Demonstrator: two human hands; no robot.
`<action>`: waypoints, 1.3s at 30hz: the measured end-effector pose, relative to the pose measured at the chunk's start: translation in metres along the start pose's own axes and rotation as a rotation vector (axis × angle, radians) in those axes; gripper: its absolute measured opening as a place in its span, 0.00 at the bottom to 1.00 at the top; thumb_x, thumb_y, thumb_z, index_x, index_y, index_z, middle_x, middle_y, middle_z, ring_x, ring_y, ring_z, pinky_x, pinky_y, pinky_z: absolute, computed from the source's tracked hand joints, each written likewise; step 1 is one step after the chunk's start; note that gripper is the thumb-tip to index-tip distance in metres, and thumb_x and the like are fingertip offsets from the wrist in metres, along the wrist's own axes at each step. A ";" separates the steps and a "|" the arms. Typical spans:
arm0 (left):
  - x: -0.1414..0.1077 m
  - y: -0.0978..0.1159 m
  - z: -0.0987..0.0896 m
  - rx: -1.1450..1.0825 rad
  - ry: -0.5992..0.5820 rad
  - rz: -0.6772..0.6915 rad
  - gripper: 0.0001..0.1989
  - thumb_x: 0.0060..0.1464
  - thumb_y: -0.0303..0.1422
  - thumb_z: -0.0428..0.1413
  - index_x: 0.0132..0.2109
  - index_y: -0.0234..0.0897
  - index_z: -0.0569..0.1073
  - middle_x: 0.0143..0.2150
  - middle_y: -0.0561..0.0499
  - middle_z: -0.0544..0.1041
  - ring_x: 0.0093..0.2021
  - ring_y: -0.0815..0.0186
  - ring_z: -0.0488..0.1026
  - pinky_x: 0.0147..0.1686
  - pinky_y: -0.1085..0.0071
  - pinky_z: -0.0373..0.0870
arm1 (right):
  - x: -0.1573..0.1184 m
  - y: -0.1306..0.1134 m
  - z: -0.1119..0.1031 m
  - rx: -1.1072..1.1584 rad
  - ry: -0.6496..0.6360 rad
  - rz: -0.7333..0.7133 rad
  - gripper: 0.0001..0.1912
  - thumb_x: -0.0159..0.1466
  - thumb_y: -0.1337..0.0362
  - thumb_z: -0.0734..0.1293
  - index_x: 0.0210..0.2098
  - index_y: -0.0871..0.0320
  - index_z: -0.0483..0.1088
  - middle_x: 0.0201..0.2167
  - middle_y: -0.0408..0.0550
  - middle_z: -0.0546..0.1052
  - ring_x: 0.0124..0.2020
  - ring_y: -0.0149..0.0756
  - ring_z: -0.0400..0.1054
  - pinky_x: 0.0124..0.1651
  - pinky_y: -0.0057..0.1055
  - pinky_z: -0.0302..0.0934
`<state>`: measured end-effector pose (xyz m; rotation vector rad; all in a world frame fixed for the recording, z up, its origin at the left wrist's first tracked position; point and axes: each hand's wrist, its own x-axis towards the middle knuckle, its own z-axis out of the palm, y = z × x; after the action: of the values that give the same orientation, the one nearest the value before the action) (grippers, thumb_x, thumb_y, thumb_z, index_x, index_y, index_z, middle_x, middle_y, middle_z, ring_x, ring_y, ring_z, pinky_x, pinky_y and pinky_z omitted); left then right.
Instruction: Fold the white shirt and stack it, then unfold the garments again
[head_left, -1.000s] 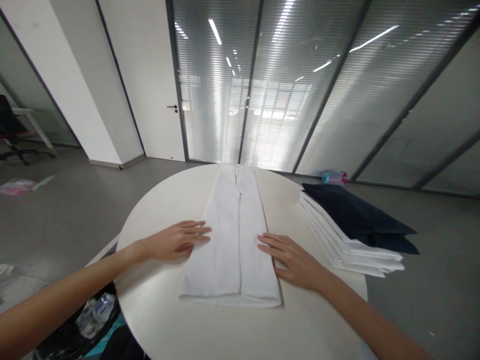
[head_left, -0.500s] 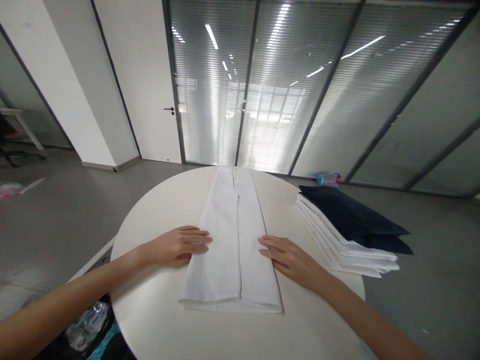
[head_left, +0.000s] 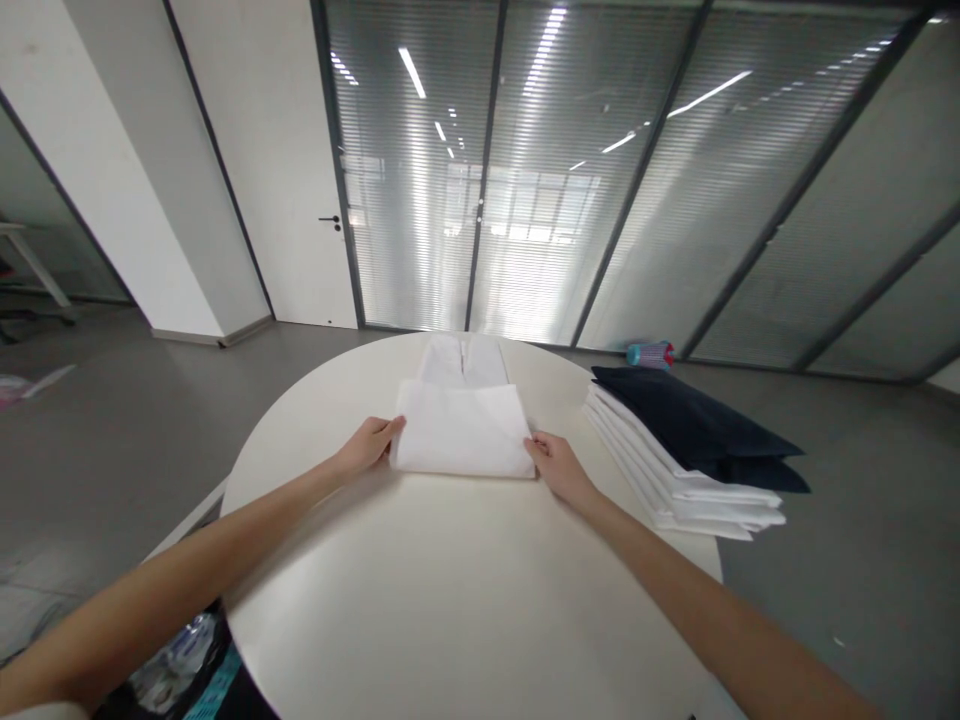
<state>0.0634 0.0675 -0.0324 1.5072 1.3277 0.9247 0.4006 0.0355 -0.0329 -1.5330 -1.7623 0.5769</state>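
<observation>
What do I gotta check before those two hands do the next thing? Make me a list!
1. Left hand has the white cloth by its left edge: ok, fingers pinch it.
2. Right hand has the right edge: ok, pinched there too.
3. Top layer smooth: ok, it looks mostly flat.
4. Layers underneath smooth: cannot tell, the top layer hides them.
5. Stack of white cloths fully on the round table: not ok, it sticks out past the rim.
6. Dark cloth lying on that stack: ok.

The cloth [head_left: 461, 432] lies on the table [head_left: 465, 590], left of the stack [head_left: 686, 450].
</observation>
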 end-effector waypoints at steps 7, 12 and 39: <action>0.003 -0.002 0.004 -0.060 -0.007 0.071 0.34 0.46 0.63 0.55 0.28 0.30 0.73 0.23 0.51 0.66 0.23 0.71 0.58 0.23 0.73 0.49 | -0.003 -0.003 0.007 -0.062 0.081 0.132 0.19 0.66 0.53 0.58 0.28 0.57 0.71 0.28 0.50 0.78 0.30 0.37 0.71 0.34 0.30 0.57; 0.000 -0.005 0.003 0.000 -0.052 0.140 0.29 0.47 0.57 0.57 0.28 0.31 0.74 0.23 0.52 0.66 0.25 0.70 0.59 0.24 0.73 0.51 | -0.008 -0.006 0.004 -0.001 0.051 0.230 0.10 0.61 0.62 0.63 0.39 0.59 0.72 0.28 0.48 0.79 0.27 0.35 0.71 0.31 0.28 0.58; 0.007 0.013 0.012 0.214 0.117 0.127 0.21 0.49 0.42 0.59 0.48 0.35 0.78 0.23 0.54 0.72 0.23 0.68 0.64 0.23 0.75 0.54 | -0.004 -0.004 0.009 -0.285 0.128 0.149 0.22 0.62 0.66 0.61 0.54 0.53 0.72 0.36 0.49 0.81 0.33 0.39 0.73 0.36 0.31 0.61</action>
<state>0.0793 0.0724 -0.0243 1.7403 1.4659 0.9888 0.3915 0.0315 -0.0363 -1.8653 -1.6960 0.2984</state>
